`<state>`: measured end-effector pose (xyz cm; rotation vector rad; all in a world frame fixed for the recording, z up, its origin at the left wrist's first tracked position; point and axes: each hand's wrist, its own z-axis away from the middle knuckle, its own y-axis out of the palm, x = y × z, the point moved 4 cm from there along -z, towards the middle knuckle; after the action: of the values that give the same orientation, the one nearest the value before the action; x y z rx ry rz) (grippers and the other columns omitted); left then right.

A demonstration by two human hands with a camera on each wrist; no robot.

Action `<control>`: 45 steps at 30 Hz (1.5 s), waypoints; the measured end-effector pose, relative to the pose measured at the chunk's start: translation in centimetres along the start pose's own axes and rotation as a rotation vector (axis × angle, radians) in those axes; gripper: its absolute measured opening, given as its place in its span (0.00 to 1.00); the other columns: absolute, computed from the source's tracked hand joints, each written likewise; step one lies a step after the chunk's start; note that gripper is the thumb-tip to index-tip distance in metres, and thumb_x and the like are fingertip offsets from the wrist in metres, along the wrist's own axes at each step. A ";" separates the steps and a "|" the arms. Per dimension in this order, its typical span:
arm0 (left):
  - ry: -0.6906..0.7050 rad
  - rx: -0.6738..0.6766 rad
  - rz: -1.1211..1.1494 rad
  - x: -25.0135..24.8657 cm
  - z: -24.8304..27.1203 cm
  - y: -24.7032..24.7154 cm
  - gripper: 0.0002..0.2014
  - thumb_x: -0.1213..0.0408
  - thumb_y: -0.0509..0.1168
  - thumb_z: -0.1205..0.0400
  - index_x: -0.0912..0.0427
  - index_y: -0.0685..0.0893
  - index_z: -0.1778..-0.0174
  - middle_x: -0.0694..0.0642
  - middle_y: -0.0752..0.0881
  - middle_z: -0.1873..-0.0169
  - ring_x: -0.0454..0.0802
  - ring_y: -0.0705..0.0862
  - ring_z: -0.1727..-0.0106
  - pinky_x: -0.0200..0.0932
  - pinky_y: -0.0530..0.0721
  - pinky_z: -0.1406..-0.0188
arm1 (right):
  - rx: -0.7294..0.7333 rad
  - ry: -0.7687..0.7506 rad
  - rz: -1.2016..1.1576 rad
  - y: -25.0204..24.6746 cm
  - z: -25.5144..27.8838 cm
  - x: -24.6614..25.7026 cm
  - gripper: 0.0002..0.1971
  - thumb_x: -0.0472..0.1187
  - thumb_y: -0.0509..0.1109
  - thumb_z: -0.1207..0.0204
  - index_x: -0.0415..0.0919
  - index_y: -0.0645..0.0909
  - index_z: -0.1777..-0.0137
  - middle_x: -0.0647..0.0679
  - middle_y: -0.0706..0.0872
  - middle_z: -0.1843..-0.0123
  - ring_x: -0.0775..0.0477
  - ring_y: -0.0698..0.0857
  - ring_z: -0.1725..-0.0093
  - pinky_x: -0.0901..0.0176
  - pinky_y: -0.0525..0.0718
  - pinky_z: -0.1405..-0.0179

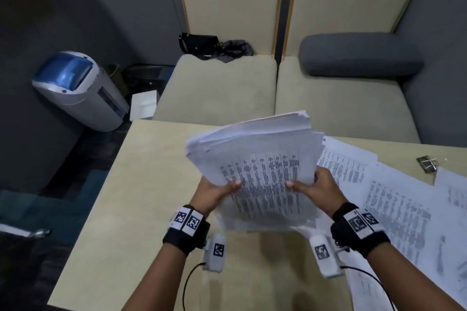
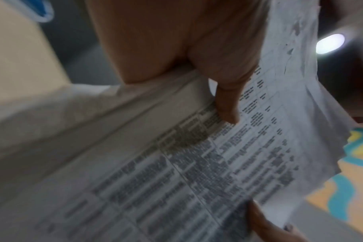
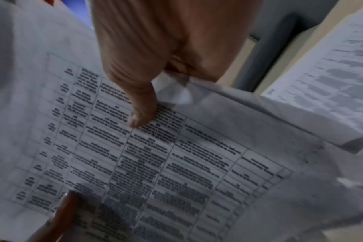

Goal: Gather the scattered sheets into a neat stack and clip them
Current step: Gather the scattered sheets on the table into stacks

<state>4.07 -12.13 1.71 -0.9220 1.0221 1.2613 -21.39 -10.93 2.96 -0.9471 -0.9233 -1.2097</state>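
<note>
A thick, uneven stack of printed sheets is lifted above the beige table, tilted away from me. My left hand grips its left edge, thumb on the top page. My right hand grips the right edge the same way. In the left wrist view the stack fills the frame under my left hand. In the right wrist view my right hand presses its thumb on the printed table of the stack. Loose sheets lie spread on the table at the right. A black binder clip lies beyond them.
Beige sofa cushions stand behind the table with a black bag and a grey bolster. A white and blue appliance stands on the floor at the left, beside a white sheet.
</note>
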 end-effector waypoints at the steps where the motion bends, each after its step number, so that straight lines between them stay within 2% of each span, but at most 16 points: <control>1: 0.057 -0.024 -0.012 -2.1 0.3 0.2 0.23 0.75 0.75 0.28 0.61 0.81 0.37 0.47 0.92 0.49 0.44 0.89 0.45 0.43 0.88 0.46 | -0.019 -0.058 -0.023 -0.3 0.1 1.4 0.09 0.36 0.79 0.34 0.44 0.80 0.63 0.63 0.89 0.72 0.65 0.88 0.69 0.68 0.88 0.61; 2: 0.115 -0.040 -0.005 -4.0 0.6 0.4 0.22 0.73 0.75 0.27 0.62 0.82 0.37 0.46 0.92 0.50 0.43 0.89 0.47 0.41 0.89 0.49 | -0.072 -0.121 -0.048 -0.5 0.3 2.8 0.14 0.35 0.79 0.33 0.46 0.75 0.69 0.62 0.82 0.81 0.66 0.82 0.78 0.75 0.82 0.72; 4: 0.210 -0.077 0.028 -6.9 1.4 0.8 0.20 0.73 0.74 0.27 0.63 0.82 0.38 0.46 0.92 0.52 0.41 0.89 0.48 0.35 0.87 0.53 | -0.146 -0.211 -0.044 -0.9 0.6 4.7 0.18 0.43 0.81 0.35 0.46 0.71 0.71 0.61 0.76 0.84 0.63 0.73 0.84 0.72 0.72 0.79; 6: 0.263 -0.117 0.065 -8.0 1.9 1.1 0.21 0.73 0.74 0.26 0.62 0.82 0.37 0.48 0.91 0.49 0.42 0.89 0.47 0.36 0.87 0.52 | -0.150 -0.266 -0.086 -0.9 0.9 5.6 0.07 0.38 0.80 0.32 0.45 0.83 0.60 0.62 0.88 0.71 0.64 0.84 0.72 0.72 0.80 0.70; 10: 0.226 -0.125 0.062 -6.6 2.1 1.1 0.20 0.74 0.77 0.29 0.54 0.84 0.43 0.46 0.92 0.51 0.44 0.89 0.48 0.41 0.88 0.53 | -0.124 -0.237 -0.147 0.3 1.2 4.7 0.17 0.31 0.80 0.35 0.50 0.84 0.50 0.54 0.92 0.54 0.58 0.91 0.52 0.64 0.89 0.54; 17: 0.126 -0.087 0.007 -2.6 1.3 0.7 0.19 0.76 0.77 0.30 0.47 0.89 0.51 0.53 0.92 0.51 0.51 0.89 0.48 0.56 0.86 0.43 | -0.113 -0.088 -0.190 1.0 0.3 1.2 0.24 0.29 0.83 0.39 0.48 0.84 0.45 0.49 0.93 0.49 0.52 0.91 0.46 0.59 0.89 0.50; 23: 0.017 -0.103 0.014 -0.1 -0.2 0.9 0.20 0.79 0.77 0.31 0.47 0.91 0.55 0.51 0.92 0.55 0.53 0.89 0.49 0.53 0.88 0.47 | -0.153 0.013 -0.183 2.2 -0.5 -1.2 0.24 0.31 0.85 0.41 0.44 0.85 0.45 0.44 0.92 0.48 0.43 0.90 0.45 0.40 0.85 0.39; 26: 0.034 -0.168 -0.113 -0.5 -1.0 0.3 0.10 0.73 0.79 0.31 0.52 0.91 0.63 0.54 0.92 0.61 0.51 0.90 0.59 0.57 0.89 0.54 | -0.209 0.014 -0.226 1.4 -0.2 0.2 0.21 0.30 0.84 0.41 0.44 0.86 0.49 0.44 0.93 0.50 0.42 0.91 0.47 0.40 0.88 0.43; 30: 0.101 -0.184 -0.432 -3.6 -1.3 -0.7 0.10 0.63 0.80 0.31 0.63 0.89 0.73 0.57 0.86 0.76 0.50 0.82 0.75 0.46 0.83 0.73 | -0.387 -0.334 0.054 -2.7 0.3 6.7 0.32 0.32 0.85 0.42 0.49 0.78 0.38 0.51 0.86 0.41 0.56 0.85 0.44 0.68 0.86 0.51; 34: 0.340 -0.116 -0.931 -9.2 -0.7 0.2 0.14 0.56 0.69 0.32 0.60 0.81 0.80 0.58 0.72 0.84 0.60 0.71 0.78 0.41 0.63 0.76 | -0.259 -0.650 0.732 -2.5 -0.2 11.0 0.34 0.46 0.85 0.42 0.52 0.79 0.34 0.51 0.81 0.30 0.52 0.75 0.27 0.50 0.70 0.25; 35: 0.370 -0.074 -1.030 -10.3 -0.6 0.7 0.13 0.57 0.69 0.30 0.58 0.82 0.78 0.57 0.73 0.83 0.61 0.71 0.76 0.41 0.63 0.73 | -0.196 -0.665 0.821 -1.9 -0.7 11.0 0.27 0.52 0.81 0.41 0.51 0.82 0.39 0.49 0.85 0.36 0.54 0.78 0.30 0.47 0.73 0.28; 37: 0.413 -0.002 -1.209 -11.7 -0.5 1.5 0.09 0.57 0.70 0.26 0.55 0.87 0.70 0.58 0.83 0.76 0.63 0.79 0.68 0.43 0.66 0.69 | -0.143 -0.597 0.747 -1.2 -1.5 10.3 0.11 0.57 0.73 0.40 0.51 0.85 0.64 0.47 0.83 0.67 0.63 0.80 0.56 0.57 0.81 0.56; 38: 0.411 0.020 -1.247 -12.1 -0.5 1.4 0.08 0.54 0.71 0.25 0.53 0.89 0.66 0.57 0.87 0.71 0.61 0.82 0.65 0.44 0.69 0.69 | -0.138 -0.548 0.653 -1.4 -1.8 9.6 0.12 0.54 0.75 0.40 0.49 0.80 0.74 0.58 0.79 0.74 0.63 0.75 0.65 0.60 0.77 0.68; 39: 0.381 0.031 -1.249 -12.1 -0.8 0.9 0.09 0.49 0.73 0.27 0.51 0.89 0.63 0.54 0.88 0.70 0.57 0.83 0.64 0.45 0.72 0.69 | -0.127 -0.500 0.552 -1.7 -2.2 8.7 0.16 0.49 0.81 0.39 0.59 0.74 0.77 0.64 0.76 0.71 0.63 0.74 0.68 0.62 0.75 0.72; 42: 0.185 -0.027 -1.203 -11.0 -1.8 -3.5 0.20 0.36 0.75 0.37 0.50 0.86 0.65 0.48 0.85 0.73 0.48 0.82 0.68 0.43 0.79 0.69 | -0.125 -0.402 0.332 -4.0 -2.2 6.8 0.13 0.34 0.86 0.41 0.49 0.89 0.60 0.49 0.91 0.64 0.57 0.85 0.67 0.61 0.84 0.67; 45: -0.019 -0.068 -1.039 -8.2 -2.5 -8.8 0.21 0.40 0.81 0.46 0.51 0.88 0.68 0.46 0.89 0.72 0.47 0.87 0.67 0.48 0.86 0.65 | -0.173 -0.338 0.098 -6.6 -1.8 4.6 0.19 0.38 0.86 0.47 0.41 0.90 0.55 0.54 0.93 0.63 0.57 0.89 0.64 0.65 0.86 0.60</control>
<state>12.41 -17.78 8.77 -1.2486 0.3489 0.4187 -27.21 -14.77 7.25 -1.3495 -1.0343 -1.0763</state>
